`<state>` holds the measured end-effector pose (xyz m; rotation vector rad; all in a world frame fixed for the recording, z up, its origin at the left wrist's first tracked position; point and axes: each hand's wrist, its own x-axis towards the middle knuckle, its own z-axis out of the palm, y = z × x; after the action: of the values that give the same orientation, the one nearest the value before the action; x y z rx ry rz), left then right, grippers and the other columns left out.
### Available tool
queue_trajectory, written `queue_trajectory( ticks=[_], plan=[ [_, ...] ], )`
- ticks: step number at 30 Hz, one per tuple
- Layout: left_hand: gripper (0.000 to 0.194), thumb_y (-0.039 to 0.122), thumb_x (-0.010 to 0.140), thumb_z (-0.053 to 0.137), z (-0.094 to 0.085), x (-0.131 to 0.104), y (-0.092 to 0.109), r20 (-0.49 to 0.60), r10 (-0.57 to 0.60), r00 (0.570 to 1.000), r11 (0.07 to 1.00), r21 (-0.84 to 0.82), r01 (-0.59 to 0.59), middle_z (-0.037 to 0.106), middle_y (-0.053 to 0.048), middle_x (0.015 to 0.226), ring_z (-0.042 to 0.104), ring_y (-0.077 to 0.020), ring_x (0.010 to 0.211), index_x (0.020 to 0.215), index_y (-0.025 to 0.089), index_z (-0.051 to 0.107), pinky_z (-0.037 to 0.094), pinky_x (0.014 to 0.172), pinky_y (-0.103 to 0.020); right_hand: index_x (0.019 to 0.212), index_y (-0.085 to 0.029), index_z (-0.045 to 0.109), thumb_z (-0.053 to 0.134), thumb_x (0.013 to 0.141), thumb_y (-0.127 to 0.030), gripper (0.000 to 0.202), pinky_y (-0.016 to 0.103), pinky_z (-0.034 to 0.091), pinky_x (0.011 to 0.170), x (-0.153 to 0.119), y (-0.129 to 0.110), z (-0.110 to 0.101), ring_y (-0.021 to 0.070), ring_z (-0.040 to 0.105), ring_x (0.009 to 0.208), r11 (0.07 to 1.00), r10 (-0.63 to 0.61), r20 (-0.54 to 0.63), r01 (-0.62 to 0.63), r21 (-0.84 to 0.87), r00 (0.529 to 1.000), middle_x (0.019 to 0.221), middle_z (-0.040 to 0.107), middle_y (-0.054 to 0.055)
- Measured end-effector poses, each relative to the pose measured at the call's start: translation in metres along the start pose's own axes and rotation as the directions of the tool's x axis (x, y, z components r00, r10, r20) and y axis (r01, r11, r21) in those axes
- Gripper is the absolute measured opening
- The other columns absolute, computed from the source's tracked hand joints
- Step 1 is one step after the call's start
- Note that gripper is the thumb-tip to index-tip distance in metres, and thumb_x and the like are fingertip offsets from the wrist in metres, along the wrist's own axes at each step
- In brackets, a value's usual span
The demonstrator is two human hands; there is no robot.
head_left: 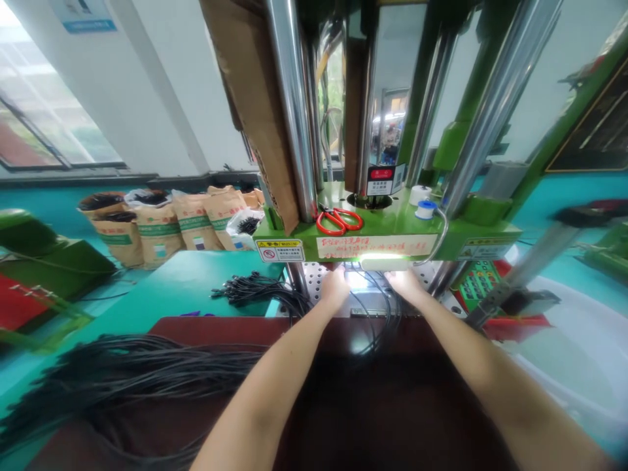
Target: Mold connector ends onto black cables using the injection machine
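Both of my hands reach under the green press head, into the brightly lit mould area [360,281]. My left hand [335,289] is at the left of this area, its fingers curled and partly washed out by the light. Opposite it, my right hand [405,285] has its fingertips drawn together near the black cables [388,304]. These cables run from the lit area toward me over the front edge. What either hand holds is too bright and small to make out.
Red-handled scissors [339,221] and a blue-and-white spool [426,209] lie on the press ledge [304,237]. Cable bundles lie left, one with connector ends [250,288], one long [147,369]. Steel columns [293,111] flank the work area. Paper sacks [157,226] stand behind.
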<state>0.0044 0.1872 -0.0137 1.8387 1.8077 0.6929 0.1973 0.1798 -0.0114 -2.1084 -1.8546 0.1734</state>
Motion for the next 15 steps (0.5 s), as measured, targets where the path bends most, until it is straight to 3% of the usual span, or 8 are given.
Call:
queue_trajectory(
  ticks=[6, 11, 15],
  plan=[
    [0.032, 0.011, 0.076, 0.042, 0.004, -0.006, 0.003, 0.046, 0.154, 0.987, 0.953, 0.258, -0.160, 0.063, -0.013, 0.096, 0.059, -0.0240, 0.092, 0.106, 0.013, 0.054, 0.044, 0.081, -0.034, 0.097, -0.014, 0.066, 0.046, 0.079, -0.022, 0.029, 0.029, 0.044, 0.074, 0.003, -0.001, 0.006, 0.0244, 0.061, 0.089, 1.000, -0.003, -0.054, 0.002, -0.024, 0.999, 0.097, 0.067, 0.012],
    [0.031, 0.015, 0.079, 0.041, -0.001, -0.007, 0.013, 0.032, 0.143, 0.989, 0.934, 0.325, -0.145, 0.063, -0.012, 0.096, 0.059, -0.0226, 0.093, 0.107, 0.014, 0.053, 0.044, 0.081, -0.033, 0.098, -0.014, 0.066, 0.046, 0.078, -0.021, 0.029, 0.030, 0.044, 0.078, 0.004, -0.003, -0.001, 0.0243, 0.060, 0.090, 0.995, -0.091, -0.056, 0.089, -0.040, 0.994, 0.092, 0.068, 0.011],
    [0.034, 0.031, 0.085, 0.037, -0.003, -0.010, 0.030, 0.006, 0.108, 0.994, 0.939, 0.328, -0.104, 0.059, -0.012, 0.108, 0.054, -0.0218, 0.104, 0.114, 0.017, 0.050, 0.042, 0.086, -0.033, 0.101, -0.017, 0.066, 0.045, 0.080, -0.021, 0.030, 0.035, 0.043, 0.082, 0.003, -0.011, -0.009, 0.0256, 0.060, 0.092, 0.982, -0.178, -0.064, 0.174, -0.071, 0.982, 0.095, 0.068, 0.010]
  ],
)
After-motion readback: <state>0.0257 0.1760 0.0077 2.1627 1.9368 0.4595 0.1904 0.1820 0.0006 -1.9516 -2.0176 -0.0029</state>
